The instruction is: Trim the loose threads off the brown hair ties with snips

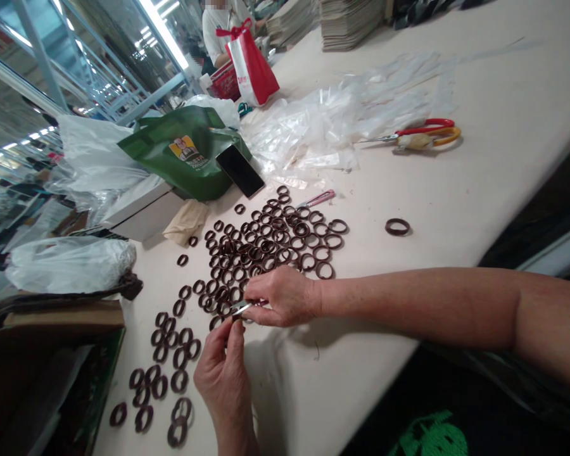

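Note:
My right hand (285, 295) is closed around small thread snips (241, 308), whose silver blades point toward my left fingertips. Below it, my left hand (224, 362) pinches a dark brown ring between thumb and fingers; only a small dark bit of it shows, and the rest is hidden. The blade tips are right by that pinch; whether they touch the ring I cannot tell. Many brown rings (266, 246) lie in a loose heap just beyond my hands. Several more rings (159, 386) are spread to the left of my left hand.
One ring (398, 227) lies apart at right. Behind the heap are a pink-handled tool (319, 198), a phone (240, 171) against a green bag (185, 152), and clear plastic bags (308, 133). Scissors (422, 134) lie farther right. An open box (52, 354) stands left; a person (215, 35) is at the back.

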A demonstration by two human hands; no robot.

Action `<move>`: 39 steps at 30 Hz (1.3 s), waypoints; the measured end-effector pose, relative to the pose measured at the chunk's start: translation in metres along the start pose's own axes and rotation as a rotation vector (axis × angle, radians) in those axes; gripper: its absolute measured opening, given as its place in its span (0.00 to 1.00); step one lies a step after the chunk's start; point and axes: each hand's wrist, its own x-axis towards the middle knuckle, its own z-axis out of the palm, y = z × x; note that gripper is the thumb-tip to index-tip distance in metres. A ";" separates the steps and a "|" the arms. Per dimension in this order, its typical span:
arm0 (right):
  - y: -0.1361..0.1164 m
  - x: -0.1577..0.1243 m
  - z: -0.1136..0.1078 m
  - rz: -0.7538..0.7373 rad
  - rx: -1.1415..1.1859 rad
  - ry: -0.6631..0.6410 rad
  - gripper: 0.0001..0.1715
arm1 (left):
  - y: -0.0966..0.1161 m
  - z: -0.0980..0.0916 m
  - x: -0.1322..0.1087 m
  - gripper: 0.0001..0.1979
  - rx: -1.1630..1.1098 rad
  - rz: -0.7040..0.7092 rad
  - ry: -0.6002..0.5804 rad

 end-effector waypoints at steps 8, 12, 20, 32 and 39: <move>-0.002 0.000 0.000 0.000 -0.039 -0.002 0.16 | -0.002 0.000 -0.001 0.13 0.112 0.194 0.004; -0.001 -0.001 0.001 -0.026 -0.067 -0.003 0.17 | 0.000 0.001 -0.001 0.11 0.177 0.276 0.008; 0.000 -0.001 0.000 -0.059 -0.141 -0.015 0.18 | -0.001 0.000 0.001 0.08 0.188 0.378 0.020; -0.002 0.000 -0.002 -0.049 -0.120 -0.063 0.18 | -0.003 -0.001 0.003 0.08 0.264 0.550 0.033; -0.001 -0.001 0.000 -0.079 -0.227 -0.036 0.19 | -0.007 -0.002 0.005 0.09 0.313 0.634 0.047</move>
